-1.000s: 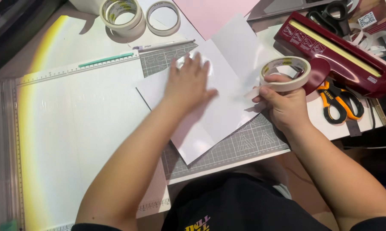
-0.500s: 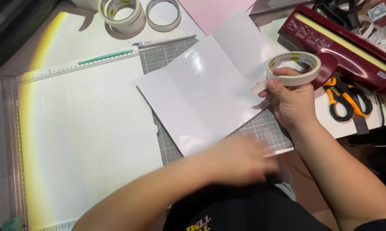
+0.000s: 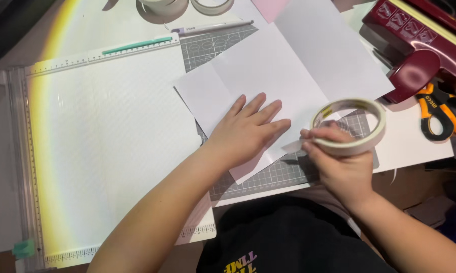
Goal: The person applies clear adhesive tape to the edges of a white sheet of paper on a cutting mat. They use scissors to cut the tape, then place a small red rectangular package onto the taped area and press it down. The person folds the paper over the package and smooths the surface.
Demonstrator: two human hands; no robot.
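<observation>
- Head view, only one camera here, so everything gets covered from above.
- The left hand [image 3: 248, 129] is laid flat on the white paper sheet [image 3: 268, 81], fingers stretched out and slightly apart, nothing gripped. It looks like the sheet is being pinned down so it won't slide on the mat.
- The sheet is set at an angle across the grey cutting mat [image 3: 288, 172], with its lower corner poking out under the palm. A fold or overlap line can be seen running through it.
- The roll of tape [image 3: 350, 126] is held up in the right hand [image 3: 339, 167], just beside the sheet's lower right edge, fingers curled together and clamped on the roll's rim. A short tab of tape seems to be pulled out toward the paper, probably so the end is ready right where it's needed.
- A big white paper trimmer board [image 3: 111, 141] with ruler edges is parked to the left, partly under the mat area.
- Orange-handled scissors [image 3: 442, 108] and a dark red punch-type tool [image 3: 420, 55] are kept off to the right, within easy reach.
- Two more tape rolls [image 3: 187, 6] and a pen [image 3: 212, 27] are sat along the top edge, well apart from the hands.
</observation>
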